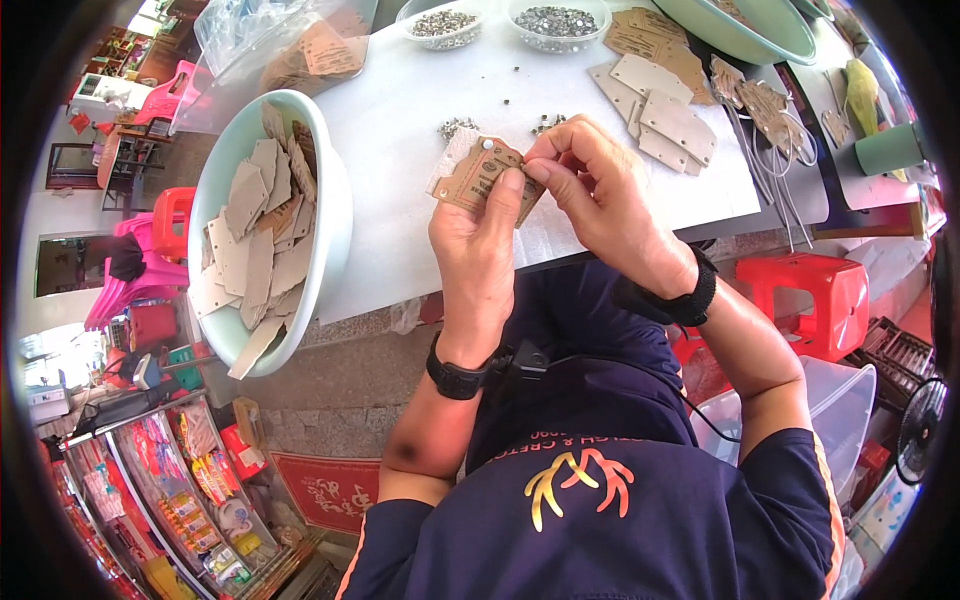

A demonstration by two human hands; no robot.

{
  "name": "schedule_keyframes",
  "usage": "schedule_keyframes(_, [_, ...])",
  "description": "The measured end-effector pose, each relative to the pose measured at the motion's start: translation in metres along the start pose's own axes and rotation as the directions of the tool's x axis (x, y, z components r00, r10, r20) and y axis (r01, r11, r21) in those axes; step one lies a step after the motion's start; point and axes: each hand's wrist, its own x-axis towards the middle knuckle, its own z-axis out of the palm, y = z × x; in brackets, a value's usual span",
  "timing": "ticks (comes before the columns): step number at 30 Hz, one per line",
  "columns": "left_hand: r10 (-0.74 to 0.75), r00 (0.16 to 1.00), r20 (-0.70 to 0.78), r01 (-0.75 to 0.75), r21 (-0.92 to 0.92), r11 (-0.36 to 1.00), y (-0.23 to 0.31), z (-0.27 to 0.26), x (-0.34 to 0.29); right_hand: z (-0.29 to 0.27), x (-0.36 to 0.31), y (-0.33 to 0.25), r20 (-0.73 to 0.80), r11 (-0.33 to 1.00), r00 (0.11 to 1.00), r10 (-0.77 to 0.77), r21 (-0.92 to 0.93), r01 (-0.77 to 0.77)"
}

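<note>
From the head camera, both hands meet over the near edge of a white worktop (400, 130). The left hand (478, 250) comes up from below with a black wristband, and its fingers (510, 190) are pressed together around a small stack of brown cardboard tags (480, 175), thumb on the front face, so the stack is held just above the worktop edge, tilted slightly. A small silver rivet (487, 144) sits at the top corner of the front tag. The right hand (600, 190), also with a dark wristband, has its fingers pinched on the upper right edge of the same tags, thumb and forefinger tips touching the card. Just beyond the hands lie two little heaps of loose silver rivets (457, 126) on the worktop. To the left, a pale green basin (335, 200) overhangs the worktop edge and holds many blank beige tags (piled loosely, at all angles). To the right lies a spread of further beige tags (660, 105), flat and overlapping. At the far edge stand two clear bowls (555, 25) of silver rivets, side by side. A red plastic stool (810, 295) stands below at the right.
</note>
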Motion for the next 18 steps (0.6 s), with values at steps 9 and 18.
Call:
schedule_keyframes(9, [-0.012,1.0,-0.005,0.012,0.013,1.0,-0.0009,0.0033,-0.0001,0.0006,-0.0034,0.0039,-0.036,0.995,0.996,-0.077,-0.07,0.075])
schedule_keyframes(18, [-0.021,0.999,0.026,0.02,0.032,0.999,-0.0006,0.0051,-0.0012,0.0019,-0.0048,0.007,-0.029,1.0,1.0,0.0,-0.027,-0.001])
